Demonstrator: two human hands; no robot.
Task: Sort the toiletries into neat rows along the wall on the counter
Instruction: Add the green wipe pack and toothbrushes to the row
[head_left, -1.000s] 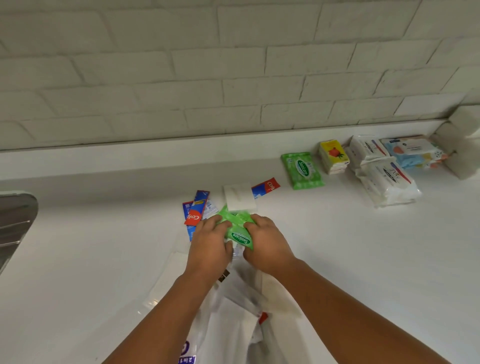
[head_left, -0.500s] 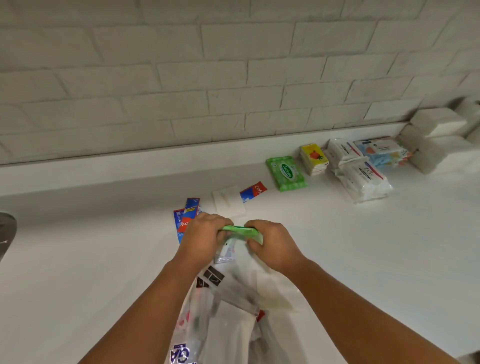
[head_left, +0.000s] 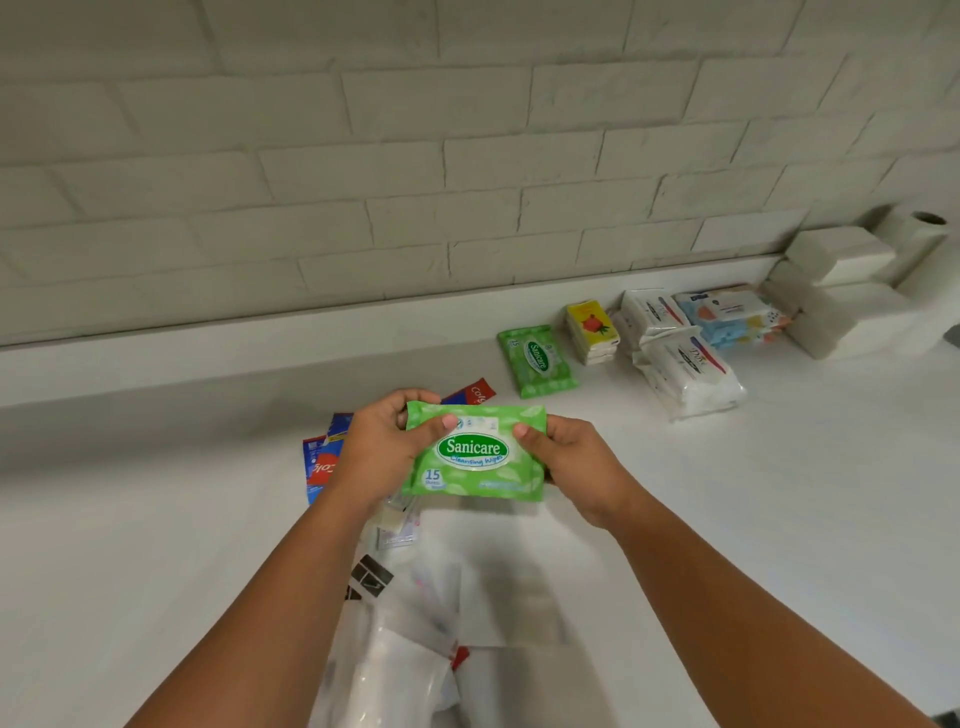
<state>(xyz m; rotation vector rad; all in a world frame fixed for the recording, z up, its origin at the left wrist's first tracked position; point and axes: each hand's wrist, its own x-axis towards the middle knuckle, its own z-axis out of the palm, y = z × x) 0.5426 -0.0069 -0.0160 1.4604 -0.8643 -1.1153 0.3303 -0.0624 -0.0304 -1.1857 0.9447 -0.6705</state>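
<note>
A green Sanicare wipes pack (head_left: 475, 454) is held up above the white counter (head_left: 156, 519), label facing me. My left hand (head_left: 382, 449) grips its left edge and my right hand (head_left: 566, 462) grips its right edge, thumbs on the front. Against the wall to the right lies a second green wipes pack (head_left: 537, 361), then a yellow tissue pack (head_left: 592, 332), white wipes packs (head_left: 685, 371) and a blue-patterned pack (head_left: 730, 317). Red-and-blue toothpaste boxes (head_left: 324, 465) lie behind my left hand, partly hidden.
A clear plastic bag (head_left: 400, 649) with more items lies on the counter below my hands. White folded tissue stacks (head_left: 841, 291) and a paper roll (head_left: 917, 236) stand at the far right by the brick wall.
The green pack was lifted out of the bag area and turned from edge-on to label-up. Both hands rose with it, and the view shifted left and closer.
</note>
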